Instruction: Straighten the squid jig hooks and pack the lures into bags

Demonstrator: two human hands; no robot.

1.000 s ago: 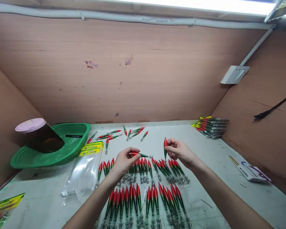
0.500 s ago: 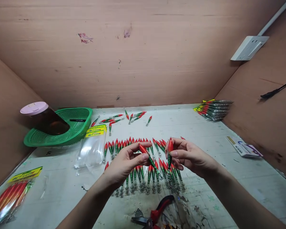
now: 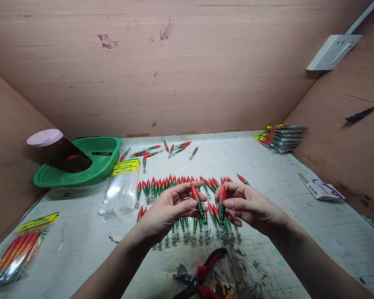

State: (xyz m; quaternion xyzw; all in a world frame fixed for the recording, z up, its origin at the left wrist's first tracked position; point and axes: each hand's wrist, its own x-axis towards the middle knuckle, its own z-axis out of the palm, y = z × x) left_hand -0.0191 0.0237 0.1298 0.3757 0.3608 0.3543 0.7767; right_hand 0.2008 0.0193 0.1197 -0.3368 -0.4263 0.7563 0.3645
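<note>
Between thumb and fingers, my left hand (image 3: pixel 174 207) holds a red-and-green fishing lure (image 3: pixel 198 201), its red end up and slightly tilted. Close by on the right, my right hand (image 3: pixel 247 205) pinches another red-and-green lure (image 3: pixel 222 199), nearly upright. The two lures are apart. Beneath and behind the hands, several similar lures lie in two rows, an upper row (image 3: pixel 165 183) and a lower row (image 3: pixel 195 232), with hooks toward me. My hands hide part of both rows.
Red-handled pliers (image 3: pixel 202 274) lie at the front. Left are a green basket (image 3: pixel 107 166) with a lidded bottle (image 3: pixel 68 153), clear bags (image 3: pixel 120 191) and a filled lure pack (image 3: pixel 21 249). Stacked packs (image 3: pixel 282 139) and a small box (image 3: pixel 319 187) are right; loose lures (image 3: pixel 149 153) lie behind.
The lure in my left hand has turned more upright, and my left fingers have shifted round it. My right hand still holds its lure. The whole view has shifted slightly.
</note>
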